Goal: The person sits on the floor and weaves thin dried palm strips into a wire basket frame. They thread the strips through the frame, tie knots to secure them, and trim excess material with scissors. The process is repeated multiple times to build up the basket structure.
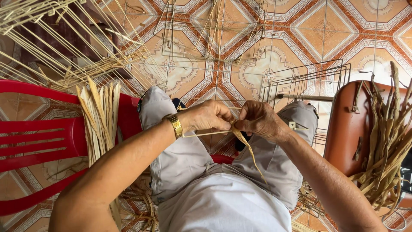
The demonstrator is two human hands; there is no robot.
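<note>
We are pinching strip (240,139) with both hands, left hand (210,117) at 9 o'clock, right hand (259,120) at 3; grips clamped. Dry strip risks splitting if twisted hard.

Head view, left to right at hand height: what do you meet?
Red plastic chair → bundle of pale dried leaf strips → left hand → right hand → wire frame → brown stool holding darker dried strips.

Single head-worn view, looking steeply down from above over own lap. Close range: forearms enter from bottom edge, left hand (209,116) and right hand (259,120) meet at frame centre. Tiled floor (266,64) fills upper half, further off. No second view.
</note>
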